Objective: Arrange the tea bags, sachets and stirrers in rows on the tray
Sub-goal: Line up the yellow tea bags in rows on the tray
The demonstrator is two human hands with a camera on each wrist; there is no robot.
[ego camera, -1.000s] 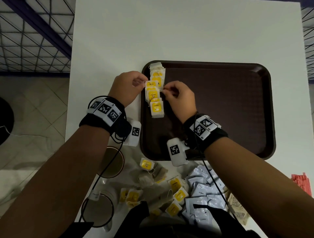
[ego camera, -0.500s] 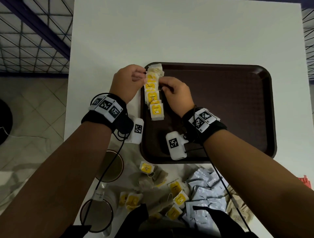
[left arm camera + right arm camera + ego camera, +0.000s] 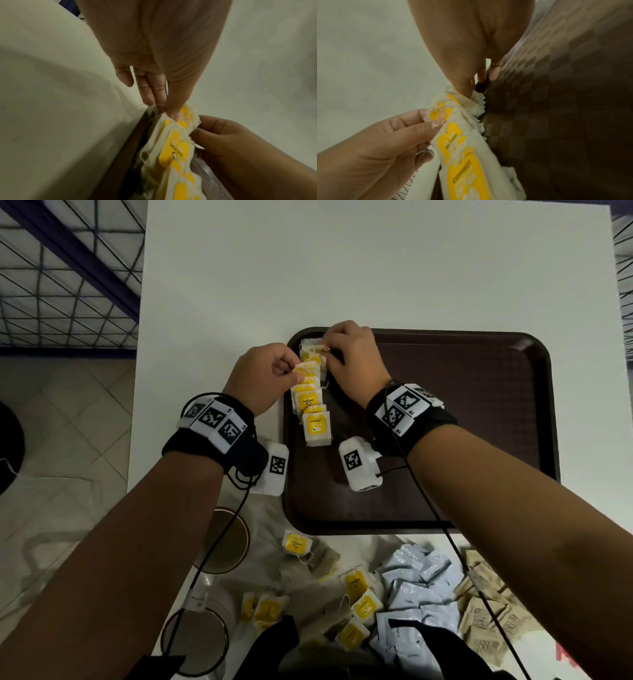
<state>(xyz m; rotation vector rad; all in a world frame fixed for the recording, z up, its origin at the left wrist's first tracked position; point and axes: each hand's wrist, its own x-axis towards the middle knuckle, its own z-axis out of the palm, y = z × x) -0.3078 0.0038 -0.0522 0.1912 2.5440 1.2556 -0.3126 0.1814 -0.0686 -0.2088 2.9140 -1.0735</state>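
Observation:
A row of overlapping tea bags (image 3: 312,412) with yellow tags runs along the left side of the brown tray (image 3: 462,422). My left hand (image 3: 297,375) pinches a tea bag in the upper part of the row; in the left wrist view its thumb and fingers (image 3: 169,112) close on that bag's edge. At the tray's far left corner my right hand (image 3: 325,350) pinches the farthest tea bag (image 3: 310,348). In the right wrist view its thumb (image 3: 467,92) presses into the crumpled bag (image 3: 476,106).
Near the table's front edge lie loose tea bags (image 3: 356,604), pale blue sachets (image 3: 414,594), brown sachets (image 3: 489,614) and red stirrers (image 3: 563,657). Two cups (image 3: 226,539) (image 3: 195,642) stand at the front left. The white table (image 3: 342,268) extends beyond the tray.
Both hands have moved up the row toward the tray's far left corner. The right hand went from the middle bags to the farthest one.

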